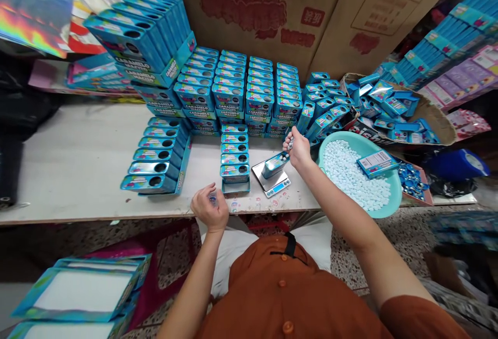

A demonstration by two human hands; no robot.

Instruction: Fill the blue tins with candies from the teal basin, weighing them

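My right hand is pinched on a few small white candies above an open blue tin. The tin stands tilted on a small silver scale on the white table. My left hand is curled near the table's front edge, closed round a small blue thing I cannot make out. A teal bowl of white candies sits just right of my right hand, with a blue tin lying in it. A short row of filled tins lies between my hands.
Stacks of blue tins fill the back of the table, with display boxes of tins at the left. A basket of loose tins stands at the right. Cardboard cartons rise behind. Flat blue trays lie on the floor.
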